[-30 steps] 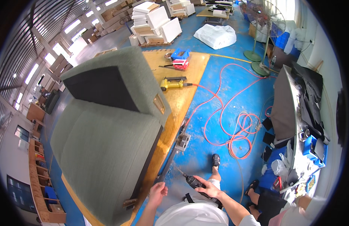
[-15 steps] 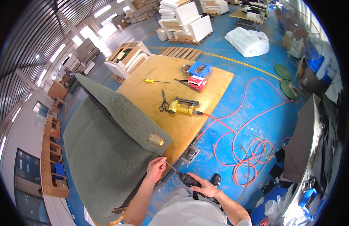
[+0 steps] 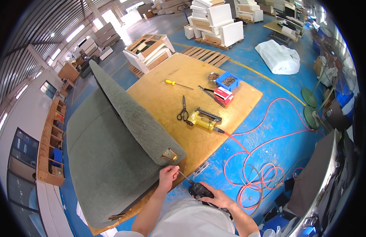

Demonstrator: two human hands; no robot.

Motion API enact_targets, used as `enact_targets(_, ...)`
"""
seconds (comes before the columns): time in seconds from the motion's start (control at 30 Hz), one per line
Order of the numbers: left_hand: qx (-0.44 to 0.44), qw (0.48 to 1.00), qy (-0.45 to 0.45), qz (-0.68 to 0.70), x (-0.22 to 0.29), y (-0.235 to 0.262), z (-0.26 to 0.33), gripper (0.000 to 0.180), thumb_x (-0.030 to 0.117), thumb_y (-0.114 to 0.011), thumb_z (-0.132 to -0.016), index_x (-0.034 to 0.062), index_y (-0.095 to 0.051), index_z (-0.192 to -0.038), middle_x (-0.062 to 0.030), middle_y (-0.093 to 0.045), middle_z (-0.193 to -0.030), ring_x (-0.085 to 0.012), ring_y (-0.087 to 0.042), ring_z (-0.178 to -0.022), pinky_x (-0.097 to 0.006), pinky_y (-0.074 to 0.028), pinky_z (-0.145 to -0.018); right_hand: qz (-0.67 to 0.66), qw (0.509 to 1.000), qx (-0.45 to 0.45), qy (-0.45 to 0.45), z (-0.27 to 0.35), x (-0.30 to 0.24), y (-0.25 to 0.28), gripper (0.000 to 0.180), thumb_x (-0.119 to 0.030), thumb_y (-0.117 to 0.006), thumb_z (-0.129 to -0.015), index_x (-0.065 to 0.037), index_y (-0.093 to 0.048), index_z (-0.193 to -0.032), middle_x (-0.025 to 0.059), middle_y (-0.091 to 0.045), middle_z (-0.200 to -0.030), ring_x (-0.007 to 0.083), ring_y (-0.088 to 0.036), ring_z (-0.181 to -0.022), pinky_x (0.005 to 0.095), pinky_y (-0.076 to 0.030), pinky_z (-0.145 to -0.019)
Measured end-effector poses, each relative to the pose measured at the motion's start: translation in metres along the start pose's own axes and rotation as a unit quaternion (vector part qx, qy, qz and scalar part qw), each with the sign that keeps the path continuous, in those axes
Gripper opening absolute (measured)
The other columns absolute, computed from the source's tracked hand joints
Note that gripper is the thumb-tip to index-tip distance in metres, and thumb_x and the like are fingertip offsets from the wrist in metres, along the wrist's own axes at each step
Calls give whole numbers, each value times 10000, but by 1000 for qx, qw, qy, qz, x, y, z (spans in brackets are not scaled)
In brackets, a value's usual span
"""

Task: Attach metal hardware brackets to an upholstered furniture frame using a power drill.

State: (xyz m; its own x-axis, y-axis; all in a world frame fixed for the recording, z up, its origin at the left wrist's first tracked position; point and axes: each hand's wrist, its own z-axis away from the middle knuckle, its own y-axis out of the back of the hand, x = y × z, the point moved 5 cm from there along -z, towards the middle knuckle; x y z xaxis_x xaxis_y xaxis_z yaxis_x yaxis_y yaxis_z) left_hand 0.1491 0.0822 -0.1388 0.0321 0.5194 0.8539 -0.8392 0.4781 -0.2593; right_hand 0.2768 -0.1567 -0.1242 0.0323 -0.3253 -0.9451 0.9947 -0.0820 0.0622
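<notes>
My right hand (image 3: 219, 198) grips a black power drill (image 3: 200, 190) low in front of my body. Its long thin bit (image 3: 185, 177) points up and left. At the bit's tip, my left hand (image 3: 167, 177) is closed in a pinch; whatever is between the fingertips is too small to tell. Just beyond that hand stands a grey-green upholstered panel (image 3: 139, 122), with a brass-coloured metal bracket (image 3: 170, 154) on its near end. It rises from a wide cushioned seat piece (image 3: 108, 158) lying on the wooden worktable (image 3: 151, 89).
On the table are a yellow nail gun (image 3: 202, 121) with a red air hose (image 3: 240, 145), black scissors (image 3: 183, 110), a yellow-handled screwdriver (image 3: 177, 84), a red-and-white box (image 3: 223, 96) and a blue bin (image 3: 228, 81) of fasteners. Hose coils (image 3: 252, 185) lie on the blue floor.
The whole view has shifted, so the table and tools sit farther right and lower. Both hands keep the same hold, the left still at the bit's tip.
</notes>
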Motion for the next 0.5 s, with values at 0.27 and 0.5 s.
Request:
enact_targets(0.27, -53, 973, 79, -208, 14, 5, -5, 207, 182, -710, -952, 12, -682, -838, 33, -535, -658, -33, -410, -526, -210, -263, -467, 15, 999, -31, 9, -6, 10, 7, 799, -432, -697, -922, -200, -311, -1581, 225, -671, -1235, 368, -664, -1097, 403, -484, -971)
enact_targets(0.5, 25, 995, 40, 85, -4, -15, -7, 275, 274, -628, -1025, 4, -677, -1004, 24, -517, -668, -56, -413, -531, -218, -309, -451, -102, 993, 8, 58, -23, 24, -9, 798, -359, -721, -921, -151, -320, -1578, 215, -662, -1249, 292, -657, -1095, 374, -475, -989)
